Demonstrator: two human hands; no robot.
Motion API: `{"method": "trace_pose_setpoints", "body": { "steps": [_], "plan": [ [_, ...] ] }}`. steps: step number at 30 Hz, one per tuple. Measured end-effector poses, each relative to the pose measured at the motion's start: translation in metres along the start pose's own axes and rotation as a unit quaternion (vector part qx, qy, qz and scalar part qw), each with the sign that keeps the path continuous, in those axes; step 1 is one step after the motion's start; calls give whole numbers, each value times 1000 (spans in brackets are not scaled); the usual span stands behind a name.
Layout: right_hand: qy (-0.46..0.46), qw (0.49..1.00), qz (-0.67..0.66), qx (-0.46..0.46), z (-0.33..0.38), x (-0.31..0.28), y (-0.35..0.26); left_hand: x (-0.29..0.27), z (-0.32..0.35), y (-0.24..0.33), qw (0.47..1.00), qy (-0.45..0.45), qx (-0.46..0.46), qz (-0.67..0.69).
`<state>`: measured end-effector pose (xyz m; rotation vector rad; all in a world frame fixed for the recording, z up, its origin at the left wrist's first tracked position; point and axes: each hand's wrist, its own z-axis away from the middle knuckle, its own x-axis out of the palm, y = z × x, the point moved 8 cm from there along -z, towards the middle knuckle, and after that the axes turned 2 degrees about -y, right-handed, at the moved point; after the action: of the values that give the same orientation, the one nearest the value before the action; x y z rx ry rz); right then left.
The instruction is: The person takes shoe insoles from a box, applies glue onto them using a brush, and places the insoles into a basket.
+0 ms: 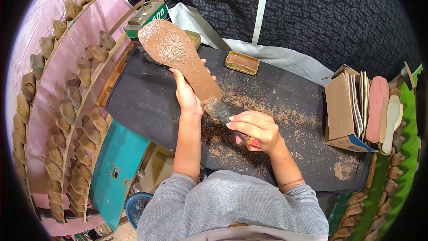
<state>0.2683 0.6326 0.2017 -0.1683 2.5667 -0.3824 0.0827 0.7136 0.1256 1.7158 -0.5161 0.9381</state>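
My left hand [187, 94] holds a brown shoe sole [178, 56] from behind, tilted up over a black work table [142, 98]. Its rough brown face points toward me. My right hand [256, 129] grips a brush [220, 109] with a red handle end, and the bristles press against the lower end of the sole. Brown shavings [267, 116] lie scattered across the table under both hands.
A small rectangular tin [242, 62] sits at the table's far edge. A cardboard box with flat insoles [352, 107] stands at the right, pink and white soles beside it. Racks of wooden shoe lasts [67, 102] line the left. A green and white box [147, 15] sits behind the sole.
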Motion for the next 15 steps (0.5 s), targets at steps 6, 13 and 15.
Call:
{"method": "trace_pose_setpoints", "body": {
  "steps": [6,13,15],
  "plan": [
    [-41,997,22,53,4,-14,6,3,-3,-3,999,-24,5,33],
    [-30,999,7,28,5,-14,6,5,-8,-10,999,-19,-4,48],
    [-37,997,22,62,12,-19,17,-1,-10,-7,998,-18,6,54]
  ]
}}
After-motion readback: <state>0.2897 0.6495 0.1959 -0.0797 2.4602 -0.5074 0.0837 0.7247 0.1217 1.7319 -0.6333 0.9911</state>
